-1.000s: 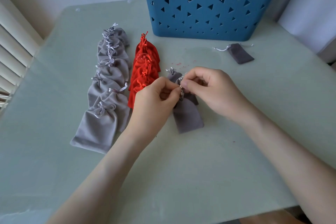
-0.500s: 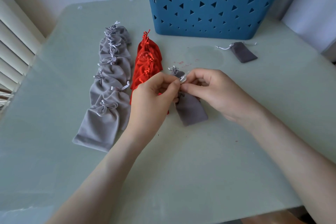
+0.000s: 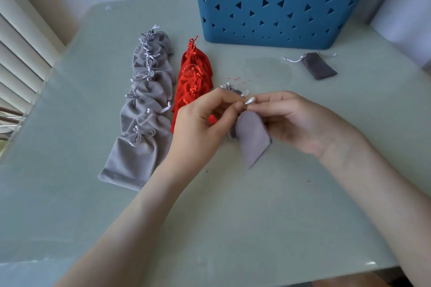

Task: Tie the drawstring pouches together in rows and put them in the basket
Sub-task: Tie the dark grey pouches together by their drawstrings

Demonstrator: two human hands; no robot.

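Note:
A small dark grey pouch (image 3: 253, 137) hangs lifted above the table between my hands. My left hand (image 3: 200, 128) and my right hand (image 3: 293, 121) both pinch its white drawstring (image 3: 249, 100) at the top. Another dark grey pouch (image 3: 231, 88) peeks out behind my left fingers. A row of light grey pouches (image 3: 144, 109) tied together lies at the left. Beside it lies a row of red pouches (image 3: 193, 79). One loose dark grey pouch (image 3: 318, 66) lies at the right, near the blue basket (image 3: 279, 2).
The pale green table (image 3: 233, 216) has its front edge close to me. Window blinds (image 3: 18, 58) run along the left side. Small red lint specks (image 3: 242, 79) lie near the middle of the table.
Both hands have raised the dark grey pouch off the table, so it now hangs tilted from its drawstring. The view has shifted slightly.

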